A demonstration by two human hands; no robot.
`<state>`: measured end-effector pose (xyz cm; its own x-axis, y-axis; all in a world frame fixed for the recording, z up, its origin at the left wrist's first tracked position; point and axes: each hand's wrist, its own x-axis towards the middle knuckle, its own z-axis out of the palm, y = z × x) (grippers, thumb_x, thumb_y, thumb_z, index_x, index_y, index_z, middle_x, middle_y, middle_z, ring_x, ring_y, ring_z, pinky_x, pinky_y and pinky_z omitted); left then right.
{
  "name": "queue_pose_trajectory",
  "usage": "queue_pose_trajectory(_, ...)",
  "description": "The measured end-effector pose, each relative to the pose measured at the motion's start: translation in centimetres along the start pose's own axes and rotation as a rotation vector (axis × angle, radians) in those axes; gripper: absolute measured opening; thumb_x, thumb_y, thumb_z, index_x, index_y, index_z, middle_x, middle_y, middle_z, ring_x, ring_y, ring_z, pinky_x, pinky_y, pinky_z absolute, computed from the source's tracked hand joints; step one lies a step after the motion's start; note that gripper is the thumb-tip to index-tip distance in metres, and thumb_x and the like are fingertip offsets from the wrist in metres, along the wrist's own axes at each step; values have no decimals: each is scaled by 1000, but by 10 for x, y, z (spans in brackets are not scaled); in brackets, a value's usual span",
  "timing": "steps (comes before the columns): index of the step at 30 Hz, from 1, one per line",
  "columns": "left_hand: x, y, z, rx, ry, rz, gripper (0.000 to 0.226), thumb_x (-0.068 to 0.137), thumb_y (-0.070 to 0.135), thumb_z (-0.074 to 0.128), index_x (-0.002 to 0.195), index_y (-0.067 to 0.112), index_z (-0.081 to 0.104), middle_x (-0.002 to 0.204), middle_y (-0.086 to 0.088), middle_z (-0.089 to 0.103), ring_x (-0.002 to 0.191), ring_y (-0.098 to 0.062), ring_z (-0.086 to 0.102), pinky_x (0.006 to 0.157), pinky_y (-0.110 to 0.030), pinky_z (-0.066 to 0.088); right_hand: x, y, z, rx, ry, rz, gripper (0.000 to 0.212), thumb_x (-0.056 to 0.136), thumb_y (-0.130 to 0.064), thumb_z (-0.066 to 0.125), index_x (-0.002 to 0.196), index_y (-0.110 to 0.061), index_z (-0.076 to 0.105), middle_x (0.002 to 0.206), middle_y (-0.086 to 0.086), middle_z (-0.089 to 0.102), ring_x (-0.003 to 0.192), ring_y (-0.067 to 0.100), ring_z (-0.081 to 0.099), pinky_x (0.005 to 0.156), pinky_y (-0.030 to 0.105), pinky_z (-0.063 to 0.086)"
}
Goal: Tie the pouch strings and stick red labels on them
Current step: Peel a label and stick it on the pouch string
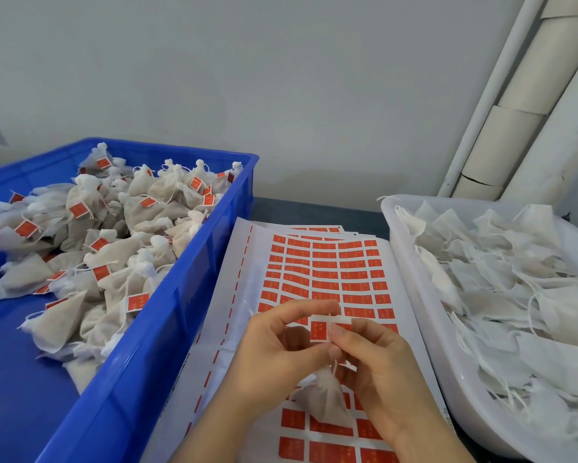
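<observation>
Both hands meet low in the middle, above a white sheet of red labels (327, 275). My left hand (277, 349) and my right hand (377, 359) together pinch one red label (319, 330) at the top of a string. A small white pouch (324, 396) hangs from that string between my palms, just above the sheet.
A blue crate (187, 262) on the left holds several tied pouches with red labels. A white tray (414, 289) on the right holds several pouches without labels. Behind is a grey wall, with white pipes (501, 95) at the right.
</observation>
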<state>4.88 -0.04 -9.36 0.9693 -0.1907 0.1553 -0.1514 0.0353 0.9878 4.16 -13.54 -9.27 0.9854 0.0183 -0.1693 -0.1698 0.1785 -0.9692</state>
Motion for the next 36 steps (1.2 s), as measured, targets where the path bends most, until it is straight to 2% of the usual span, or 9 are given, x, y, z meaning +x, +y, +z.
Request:
queue_pose_trajectory(5, 0, 0, 0, 7, 6, -5, 42, 71, 1, 75, 90, 39, 71, 92, 15, 71, 80, -17, 70, 65, -18, 54, 1, 1, 0, -3, 22, -5, 22, 55, -30, 69, 75, -26, 76, 78, 2, 73, 76, 21, 69, 68, 34, 53)
queue_pose_trajectory(8, 0, 0, -1, 4, 6, -7, 44, 72, 1, 75, 89, 41, 71, 92, 15, 71, 80, -17, 70, 65, -18, 54, 2, 1, 1, -8, 35, -1, 9, 68, -22, 70, 74, -24, 76, 77, 4, 73, 76, 22, 69, 67, 34, 53)
queue_pose_trajectory(13, 0, 0, 0, 29, 10, -6, 47, 72, 2, 75, 91, 44, 70, 91, 15, 71, 79, -18, 70, 66, -20, 55, 2, 3, 2, -14, 65, 1, 13, 78, -14, 67, 74, -22, 76, 77, 5, 72, 76, 23, 68, 66, 34, 52)
queue_pose_trajectory(18, -1, 1, -1, 29, 16, 16, 42, 73, 0, 74, 90, 38, 71, 96, 14, 71, 85, -17, 69, 69, -22, 55, 2, 6, 4, 26, 116, -25, 10, 77, -10, 69, 78, -18, 75, 77, 4, 73, 71, 21, 70, 63, 31, 52)
queue_pose_trajectory(22, -1, 1, 0, 52, 34, 38, 41, 73, -1, 73, 95, 33, 70, 97, 13, 71, 86, -18, 69, 72, -27, 57, 2, 7, 6, 52, 116, -52, 15, 77, -10, 68, 88, -19, 74, 82, 1, 74, 76, 18, 71, 66, 30, 54)
queue_pose_trajectory(25, -1, 0, 1, 60, 44, 50, 38, 72, 2, 74, 92, 34, 70, 95, 13, 71, 85, -16, 69, 70, -23, 56, 1, 6, 6, 43, 94, -73, 16, 79, -11, 66, 86, -22, 75, 84, 2, 73, 81, 20, 70, 71, 32, 55)
queue_pose_trajectory(29, -1, 1, 4, -5, 49, 81, 28, 64, 24, 71, 91, 29, 71, 91, 8, 73, 86, -13, 70, 69, -20, 55, 0, 5, 6, 61, 72, -79, 16, 79, -13, 64, 83, -24, 76, 87, 3, 73, 85, 21, 70, 78, 35, 55)
queue_pose_trajectory(33, 0, 0, 6, -46, 105, 95, 21, 65, 21, 66, 85, 25, 71, 84, 10, 73, 81, -10, 70, 62, -15, 53, -1, 5, 5, 70, 74, -74, 20, 81, -8, 64, 81, -23, 77, 85, 4, 73, 81, 21, 70, 74, 32, 54)
queue_pose_trajectory(36, 0, 0, 6, -48, 110, 86, 22, 66, 19, 67, 87, 23, 70, 84, 9, 73, 80, -10, 70, 61, -15, 53, 0, 5, 5, 78, 84, -70, 18, 79, -6, 66, 80, -19, 77, 85, 7, 73, 83, 28, 68, 75, 36, 55)
